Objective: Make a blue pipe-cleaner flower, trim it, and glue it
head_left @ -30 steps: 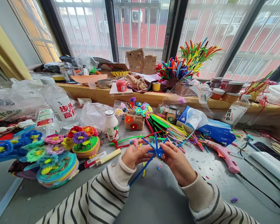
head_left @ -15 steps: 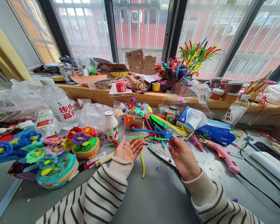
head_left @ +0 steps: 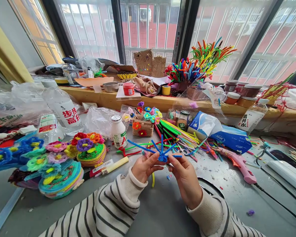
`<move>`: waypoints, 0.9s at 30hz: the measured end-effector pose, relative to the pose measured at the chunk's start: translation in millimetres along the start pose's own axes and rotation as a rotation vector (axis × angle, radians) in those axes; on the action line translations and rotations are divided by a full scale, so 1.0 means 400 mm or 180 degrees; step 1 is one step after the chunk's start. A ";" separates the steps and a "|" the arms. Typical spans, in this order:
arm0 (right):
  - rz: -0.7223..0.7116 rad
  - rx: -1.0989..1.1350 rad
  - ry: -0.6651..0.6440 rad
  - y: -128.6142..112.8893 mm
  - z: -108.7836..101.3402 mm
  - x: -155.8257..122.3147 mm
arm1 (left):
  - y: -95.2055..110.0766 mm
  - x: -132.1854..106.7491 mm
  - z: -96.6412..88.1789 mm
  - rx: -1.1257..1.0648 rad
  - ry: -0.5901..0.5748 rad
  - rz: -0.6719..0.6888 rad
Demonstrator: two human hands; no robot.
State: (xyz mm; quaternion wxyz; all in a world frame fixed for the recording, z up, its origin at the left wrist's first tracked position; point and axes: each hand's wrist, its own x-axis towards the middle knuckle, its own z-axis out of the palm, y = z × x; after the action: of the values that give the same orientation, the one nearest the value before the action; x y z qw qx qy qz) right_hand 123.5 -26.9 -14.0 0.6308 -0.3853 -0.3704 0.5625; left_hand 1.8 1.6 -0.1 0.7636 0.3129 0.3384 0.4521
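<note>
A blue pipe-cleaner piece (head_left: pixel 162 156), with a coiled middle and several straight arms fanning out, is held up between both hands over the grey table. My left hand (head_left: pixel 146 167) pinches it from the left, thumb on top. On the other side my right hand (head_left: pixel 184 176) grips it between thumb and fingertips. Scissors (head_left: pixel 183 151) lie behind, partly covered by the right hand. Below the fingers, the end of a yellow pipe cleaner (head_left: pixel 153 180) shows on the table. Red and green pipe cleaners (head_left: pixel 130 149) lie just beyond the left hand.
Pipe-cleaner flowers (head_left: pixel 59 164) crowd the left, near a glue stick (head_left: pixel 114 165). A white bottle (head_left: pixel 118 131) and a small flower basket (head_left: pixel 142 128) stand behind the hands. Loose pipe cleaners (head_left: pixel 177 130) spread behind. On the right lies a pink glue gun (head_left: pixel 239 164) with its cord.
My left hand, open and palm up before, has moved right and closed on the blue piece. My right hand has brought the piece lower and toward the middle.
</note>
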 end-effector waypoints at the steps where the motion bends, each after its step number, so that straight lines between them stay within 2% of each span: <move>1: -0.0067 -0.0109 -0.0037 0.001 0.000 -0.001 | -0.004 0.001 -0.001 0.0052 0.0098 0.0011; 4: -0.0186 -0.0355 -0.0092 0.004 -0.002 -0.001 | -0.006 0.004 -0.004 0.0105 0.0360 -0.0015; 15: 0.0039 -0.0452 -0.0268 -0.004 -0.014 0.014 | 0.003 0.009 -0.011 0.0586 0.0547 -0.0110; 21: 0.0015 -0.0963 -0.0105 -0.027 -0.021 0.020 | 0.001 0.007 -0.016 0.1050 0.0396 -0.0056; 27: -0.0288 -0.0754 0.0157 -0.040 -0.038 0.039 | 0.003 0.008 -0.018 0.0968 0.0450 -0.0042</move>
State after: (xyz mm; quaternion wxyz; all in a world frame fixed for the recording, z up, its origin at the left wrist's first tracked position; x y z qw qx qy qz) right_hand 145.4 -13.8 -5.4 0.6145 -0.4538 -0.4356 0.4762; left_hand -3.3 6.1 -4.0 0.6847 0.3901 0.4578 0.4116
